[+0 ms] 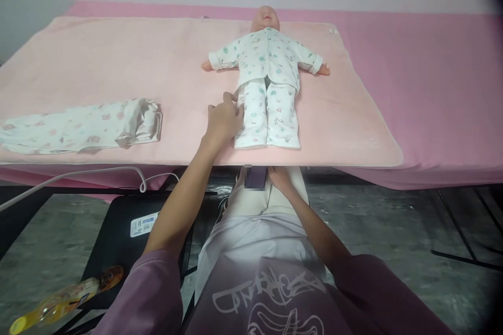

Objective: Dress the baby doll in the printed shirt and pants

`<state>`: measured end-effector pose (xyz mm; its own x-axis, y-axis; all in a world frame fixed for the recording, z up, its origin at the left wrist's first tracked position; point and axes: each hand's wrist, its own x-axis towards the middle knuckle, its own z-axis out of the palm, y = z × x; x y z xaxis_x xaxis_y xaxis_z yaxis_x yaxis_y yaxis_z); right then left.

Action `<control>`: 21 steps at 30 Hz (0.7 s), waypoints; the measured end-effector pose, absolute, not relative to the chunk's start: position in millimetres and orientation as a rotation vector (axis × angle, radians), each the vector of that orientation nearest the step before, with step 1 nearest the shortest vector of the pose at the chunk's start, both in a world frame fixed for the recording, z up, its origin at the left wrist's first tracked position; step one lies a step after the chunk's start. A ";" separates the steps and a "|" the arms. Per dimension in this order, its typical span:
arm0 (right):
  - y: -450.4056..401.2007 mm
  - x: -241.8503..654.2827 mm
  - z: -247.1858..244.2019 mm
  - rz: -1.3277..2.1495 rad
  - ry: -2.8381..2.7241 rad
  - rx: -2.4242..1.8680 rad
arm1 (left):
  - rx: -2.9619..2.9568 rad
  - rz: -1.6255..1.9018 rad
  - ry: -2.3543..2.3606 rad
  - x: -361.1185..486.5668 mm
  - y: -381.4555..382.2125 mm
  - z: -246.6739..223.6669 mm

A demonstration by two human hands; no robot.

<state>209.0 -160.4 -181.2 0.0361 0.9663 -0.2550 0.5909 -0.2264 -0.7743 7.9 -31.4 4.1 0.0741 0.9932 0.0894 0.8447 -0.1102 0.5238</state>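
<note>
A baby doll (265, 19) lies on its back on the pink mat, arms spread, dressed in a white printed top (269, 55) and matching trousers (254, 110). My left hand (225, 118) rests at the left edge of the trousers, its fingers apart and touching the cloth. Below the table edge, my right hand (280, 177) is over my lap beside a dark, partly blurred phone-like object (256, 178); its fingers are mostly hidden by the table edge. Folded white printed clothing (82, 125) lies at the left of the mat.
The pink mat (176, 57) covers most of the pink-clothed table (424, 73). A white cable (98, 170) hangs along the front edge. A black chair (118, 241) at lower left holds a yellow-capped bottle (58, 303) and a labelled card (143, 225).
</note>
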 end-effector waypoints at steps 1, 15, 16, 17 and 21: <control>-160.8 209.4 -179.9 1.057 -1.580 -1.858 | 2.016 0.604 1.851 7.9 -32.0 4.2; -245.6 264.4 -38.3 0.778 -1.741 -1.440 | 1.686 0.610 1.749 -7.8 -47.4 24.9; -241.7 270.7 -23.6 0.639 -1.730 -1.428 | 1.664 0.609 1.712 -8.8 -48.2 22.8; -234.1 276.5 -11.7 0.481 -1.722 -1.419 | 1.647 0.609 1.676 -9.4 -48.4 20.1; -181.3 292.4 7.2 0.126 -1.803 -1.443 | 1.594 0.676 1.581 -9.9 -48.3 8.6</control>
<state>292.4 -181.3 7.2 -0.0235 0.8553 0.5176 0.7750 0.3426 -0.5310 -9.9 -48.3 8.6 0.0863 0.9851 -0.1490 0.5725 0.0734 0.8166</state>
